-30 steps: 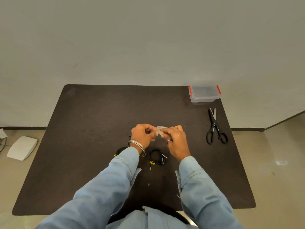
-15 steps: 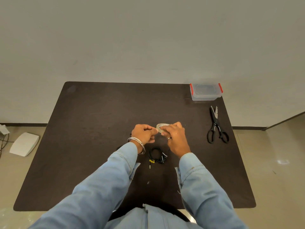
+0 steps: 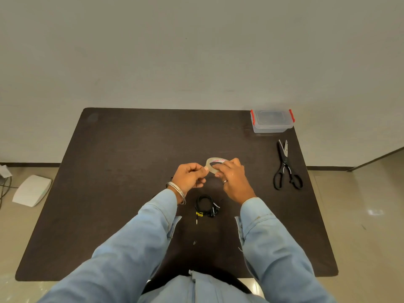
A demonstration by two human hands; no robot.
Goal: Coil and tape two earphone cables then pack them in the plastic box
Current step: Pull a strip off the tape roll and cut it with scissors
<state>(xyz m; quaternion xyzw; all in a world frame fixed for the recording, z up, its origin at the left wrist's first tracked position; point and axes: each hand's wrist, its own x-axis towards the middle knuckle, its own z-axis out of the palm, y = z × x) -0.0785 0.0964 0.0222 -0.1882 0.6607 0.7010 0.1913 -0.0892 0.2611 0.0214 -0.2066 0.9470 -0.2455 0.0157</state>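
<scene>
Above the middle of the dark table [image 3: 122, 171], both hands hold a clear roll of tape [image 3: 213, 161]. My right hand [image 3: 232, 177] grips the roll's right side. My left hand [image 3: 189, 177] pinches its left edge with thumb and fingertips. One coiled black earphone cable [image 3: 205, 206] with a yellow tag lies on the table just below the hands, its plug pointing toward me. A second cable is mostly hidden behind my left wrist. The clear plastic box [image 3: 272, 121] with red clips stands closed at the table's far right corner.
Black scissors [image 3: 286, 167] lie near the right edge, blades pointing to the box. A white flat device [image 3: 31, 190] and cables sit on the floor to the left. A wall stands behind the table.
The hands have lifted the tape roll a little away from me and turned it, so its ring shows more plainly. The cable under my left arm has become hidden.
</scene>
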